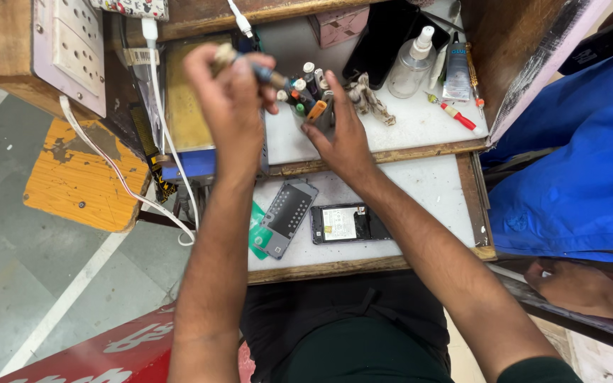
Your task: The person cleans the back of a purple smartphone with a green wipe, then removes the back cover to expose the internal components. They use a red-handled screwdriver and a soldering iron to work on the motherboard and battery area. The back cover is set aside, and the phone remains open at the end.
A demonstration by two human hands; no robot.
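On the white bench point(431, 186) in front of the person, an opened phone point(345, 223) and its grey back cover point(286, 217) lie flat, both below the raised hands. Up on the higher shelf stands a bunch of tools point(306, 89), upright, right under the right hand point(342, 135), which is nearer and has its fingers spread over them. The left hand point(232, 99) is held up high, closed around a screwdriver point(253, 67) lying sideways, tip toward the bunch.

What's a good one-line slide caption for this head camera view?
Left hand lifts a screwdriver while right hand reaches into a tool holder above an opened phone.
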